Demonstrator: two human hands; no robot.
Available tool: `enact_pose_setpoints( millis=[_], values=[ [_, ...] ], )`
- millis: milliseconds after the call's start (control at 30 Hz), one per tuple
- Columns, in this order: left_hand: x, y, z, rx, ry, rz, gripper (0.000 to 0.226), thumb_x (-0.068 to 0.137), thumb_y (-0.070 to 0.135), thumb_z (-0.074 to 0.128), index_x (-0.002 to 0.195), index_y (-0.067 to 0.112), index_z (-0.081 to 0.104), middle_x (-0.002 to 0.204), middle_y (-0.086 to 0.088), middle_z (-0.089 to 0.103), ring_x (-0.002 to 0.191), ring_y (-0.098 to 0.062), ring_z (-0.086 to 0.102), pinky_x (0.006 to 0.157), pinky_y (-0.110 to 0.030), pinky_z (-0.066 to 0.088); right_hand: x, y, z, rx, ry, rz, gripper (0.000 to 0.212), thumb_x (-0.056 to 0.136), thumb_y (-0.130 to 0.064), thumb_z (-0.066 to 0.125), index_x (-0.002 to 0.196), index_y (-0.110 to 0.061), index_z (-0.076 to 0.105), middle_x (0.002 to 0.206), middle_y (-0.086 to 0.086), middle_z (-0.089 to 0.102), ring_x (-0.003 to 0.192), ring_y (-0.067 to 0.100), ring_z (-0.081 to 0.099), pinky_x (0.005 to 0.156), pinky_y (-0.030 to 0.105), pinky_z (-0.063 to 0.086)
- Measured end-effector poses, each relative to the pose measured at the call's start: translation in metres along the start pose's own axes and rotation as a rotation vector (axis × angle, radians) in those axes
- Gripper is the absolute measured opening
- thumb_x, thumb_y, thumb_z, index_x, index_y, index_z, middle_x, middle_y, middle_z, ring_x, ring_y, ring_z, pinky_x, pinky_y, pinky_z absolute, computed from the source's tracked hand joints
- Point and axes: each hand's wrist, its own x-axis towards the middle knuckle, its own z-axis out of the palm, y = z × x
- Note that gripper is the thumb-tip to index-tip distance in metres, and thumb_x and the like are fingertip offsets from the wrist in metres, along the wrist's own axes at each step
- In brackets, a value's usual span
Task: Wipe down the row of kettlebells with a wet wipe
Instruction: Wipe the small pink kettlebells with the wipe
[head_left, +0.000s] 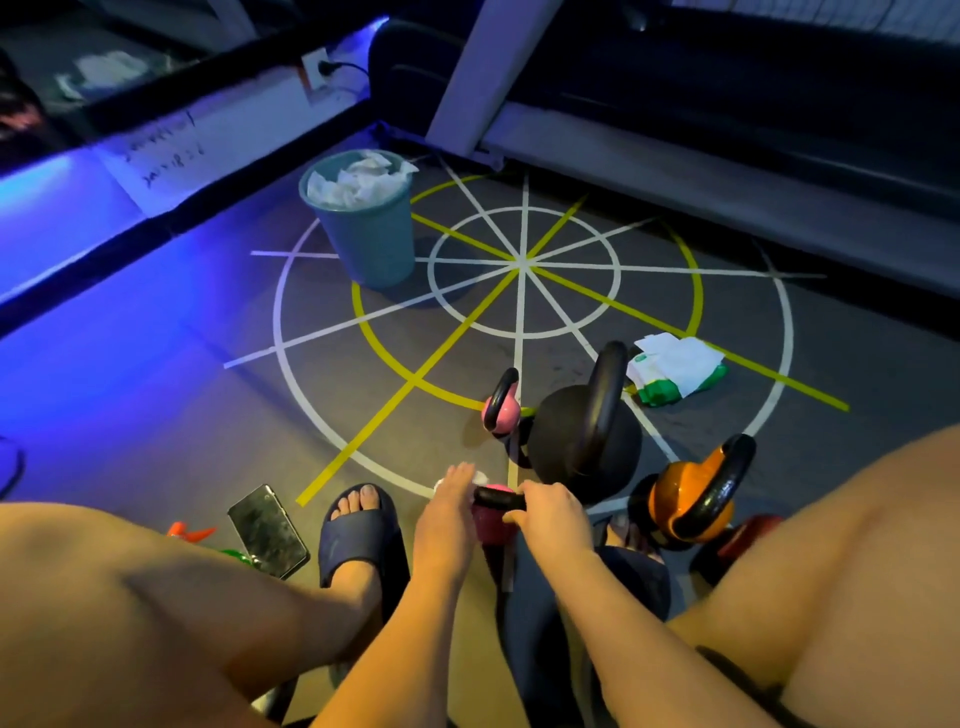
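Observation:
A small pink kettlebell (491, 522) with a black handle stands on the floor between my feet. My right hand (553, 512) grips its handle. My left hand (449, 506) presses a white wet wipe (480, 477) against its left side; only a corner of the wipe shows. Beyond it stand another pink kettlebell (501, 413), a large black kettlebell (584, 441) and an orange kettlebell (693, 501). A dark red one (748, 535) is half hidden by my right leg.
A teal bin (371, 244) full of used wipes stands far left on the marked floor. A green-and-white wipe pack (675, 371) lies to the right. A phone (267, 530) and a green-orange object (189, 532) lie by my left foot. A treadmill frame (597, 140) runs behind.

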Motion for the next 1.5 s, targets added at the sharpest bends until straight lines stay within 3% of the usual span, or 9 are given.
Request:
enact_pose_setpoints(
  millis=[100, 267, 333, 467, 667, 833, 1133, 1367, 1500],
  values=[
    [0.004, 0.007, 0.003, -0.059, 0.059, -0.099, 0.038, 0.105, 0.013, 0.047, 0.141, 0.018, 0.056, 0.132, -0.001, 0.062, 0.125, -0.02, 0.057, 0.092, -0.021, 0.039, -0.004, 0.0, -0.002, -0.011, -0.014, 0.02, 0.036, 0.094, -0.043, 0.062, 0.117, -0.015, 0.065, 0.111, 0.011, 0.068, 0.112, 0.03, 0.061, 0.089, 0.036, 0.049],
    [0.007, 0.012, 0.033, 0.052, -0.106, 0.242, 0.043, 0.104, 0.003, 0.043, 0.146, 0.011, 0.052, 0.158, -0.01, 0.041, 0.154, -0.027, 0.022, 0.124, -0.039, 0.022, -0.007, 0.004, -0.008, 0.09, -0.02, 0.043, 0.028, 0.099, -0.024, 0.055, 0.126, -0.025, 0.062, 0.115, 0.012, 0.066, 0.11, 0.032, 0.062, 0.086, 0.038, 0.05],
    [0.007, 0.006, 0.027, -0.015, -0.077, 0.202, 0.043, 0.106, 0.005, 0.043, 0.147, 0.014, 0.052, 0.159, -0.001, 0.038, 0.154, -0.016, 0.019, 0.124, -0.023, 0.012, -0.01, 0.0, -0.009, 0.112, -0.034, 0.041, 0.03, 0.098, -0.026, 0.058, 0.128, -0.023, 0.062, 0.116, 0.011, 0.066, 0.111, 0.031, 0.062, 0.088, 0.037, 0.05],
    [0.014, -0.004, 0.01, -0.148, 0.062, -0.063, 0.038, 0.103, 0.007, 0.05, 0.137, 0.02, 0.061, 0.152, 0.003, 0.05, 0.149, -0.015, 0.033, 0.111, -0.023, 0.031, -0.011, -0.003, -0.004, 0.157, -0.068, 0.073, 0.033, 0.096, -0.034, 0.063, 0.126, -0.023, 0.063, 0.11, 0.011, 0.067, 0.107, 0.031, 0.064, 0.085, 0.037, 0.05],
    [-0.002, 0.004, 0.013, -0.01, -0.058, 0.147, 0.047, 0.106, 0.012, 0.045, 0.149, 0.031, 0.046, 0.161, 0.018, 0.024, 0.153, -0.004, 0.008, 0.11, -0.023, 0.03, -0.005, -0.004, -0.008, 0.121, -0.071, 0.07, 0.026, 0.099, -0.029, 0.057, 0.122, -0.018, 0.062, 0.108, 0.01, 0.067, 0.106, 0.03, 0.064, 0.078, 0.033, 0.045],
    [0.019, 0.001, 0.004, -0.345, 0.172, -0.182, 0.029, 0.103, 0.013, 0.051, 0.119, 0.031, 0.068, 0.116, -0.003, 0.072, 0.115, -0.027, 0.064, 0.083, -0.025, 0.042, -0.004, -0.011, -0.012, 0.08, -0.132, 0.068, 0.031, 0.1, -0.031, 0.056, 0.127, -0.016, 0.061, 0.114, 0.011, 0.066, 0.111, 0.03, 0.062, 0.086, 0.036, 0.049],
    [-0.005, 0.018, 0.04, -0.107, -0.022, 0.206, 0.041, 0.104, 0.013, 0.039, 0.142, 0.018, 0.055, 0.156, 0.007, 0.038, 0.148, -0.007, 0.026, 0.119, -0.022, 0.024, -0.007, -0.009, -0.02, 0.026, -0.15, 0.039, 0.03, 0.1, -0.016, 0.053, 0.129, -0.014, 0.058, 0.119, 0.012, 0.063, 0.114, 0.029, 0.061, 0.088, 0.033, 0.047],
    [0.015, 0.017, 0.009, -0.315, 0.222, -0.285, 0.033, 0.1, 0.004, 0.05, 0.122, 0.02, 0.068, 0.098, 0.005, 0.064, 0.101, -0.029, 0.066, 0.068, -0.019, 0.033, -0.002, -0.005, -0.01, 0.147, -0.144, 0.083, 0.029, 0.099, -0.029, 0.059, 0.124, -0.014, 0.063, 0.11, 0.012, 0.066, 0.107, 0.029, 0.063, 0.082, 0.032, 0.046],
    [0.002, 0.031, 0.022, -0.17, 0.125, -0.052, 0.038, 0.098, -0.001, 0.048, 0.123, 0.024, 0.062, 0.141, -0.003, 0.057, 0.127, -0.022, 0.055, 0.08, -0.011, 0.033, 0.004, 0.0, -0.007, 0.15, -0.116, 0.092, 0.024, 0.099, -0.027, 0.059, 0.12, -0.015, 0.063, 0.106, 0.01, 0.066, 0.105, 0.029, 0.063, 0.075, 0.032, 0.043]
  ],
)
